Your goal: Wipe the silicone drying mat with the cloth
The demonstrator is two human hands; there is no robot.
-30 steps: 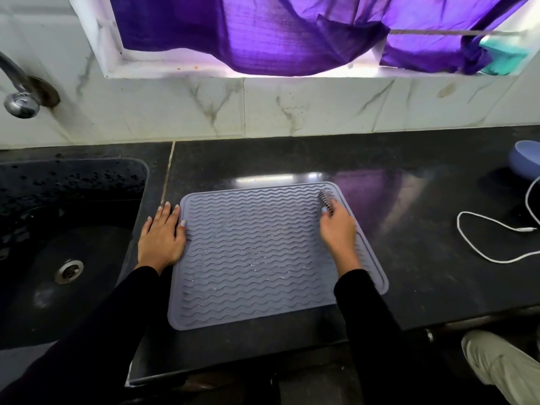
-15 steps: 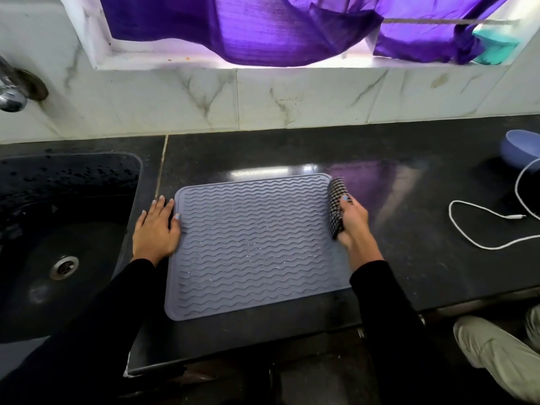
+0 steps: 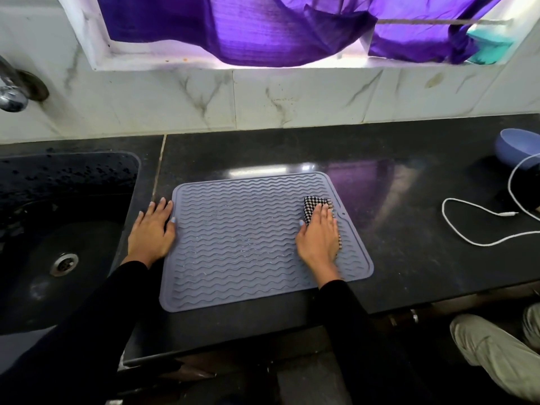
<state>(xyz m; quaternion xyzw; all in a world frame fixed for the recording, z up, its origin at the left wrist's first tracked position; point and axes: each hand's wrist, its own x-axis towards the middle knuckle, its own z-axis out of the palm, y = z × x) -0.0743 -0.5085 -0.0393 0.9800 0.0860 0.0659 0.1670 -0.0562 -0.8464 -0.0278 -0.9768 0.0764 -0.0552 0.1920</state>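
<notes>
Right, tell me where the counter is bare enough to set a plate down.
Bare counter lies between the mat and the cable, and behind the mat up to the wall. The right end is crowded by cable and bowl.

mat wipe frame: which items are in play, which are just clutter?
In play: silicone drying mat; checked cloth under right hand; left hand at the mat's left edge.

Clutter: white cable; blue bowl; sink; tap; purple fabric.
</notes>
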